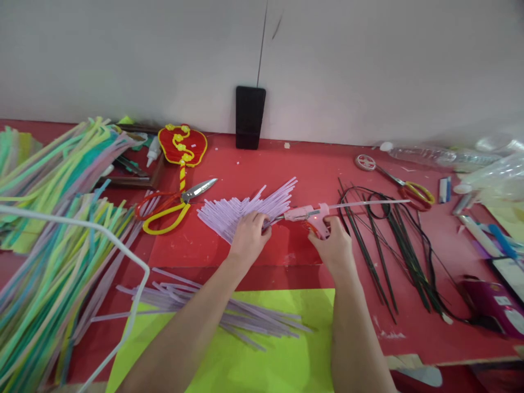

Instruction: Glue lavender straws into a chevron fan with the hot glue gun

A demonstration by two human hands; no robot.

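Note:
My right hand (335,245) is wrapped round the handle of a pink hot glue gun (305,213), whose nozzle points left. A long, pale glue stick (368,203) sticks out of its back. At the nozzle tip, my left hand (250,236) has its fingers pinched at the right edge of a V-shaped piece of lilac pipe cleaners (223,214); the fingers partly cover the spot. Loose lilac pipe cleaners (262,319) lie below my left forearm on a yellow-green sheet (286,365).
Left are scissors (166,217), a red-and-yellow ornament (194,146), bundles of coloured pipe cleaners (45,305) and a white bent rod or cable (137,248). A phone (249,117) leans on the wall. Right are dark stems (403,245), a black cord, more scissors (415,195) and a plastic bottle (442,155).

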